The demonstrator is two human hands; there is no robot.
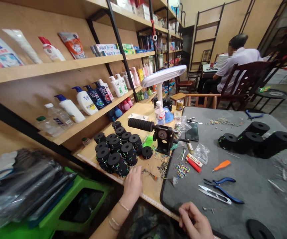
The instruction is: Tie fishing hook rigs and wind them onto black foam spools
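Note:
My left hand (133, 183) rests on the wooden tabletop (143, 156) just in front of a pile of black spools (117, 149). Its fingers are closed in a pinch on a thin wire-like piece (149, 173) that leads right toward small beads. My right hand (195, 222) lies at the near edge of the grey mat (245, 179), fingers curled; I cannot make out anything in it. A black hand-crank winder (163, 136) with a long foam handle stands behind the beads. Blue-handled pliers (223, 187) and thread snips (214, 195) lie on the mat near my right hand.
Larger black spools (258, 137) lie on the mat's far right. Shelves of shampoo bottles (91, 99) run along the left. A white lamp (163, 78), a water bottle (159, 113), a phone (192, 132), an orange tool (221, 165) and red box (193, 162) are there. A person sits in a chair (235, 71) behind.

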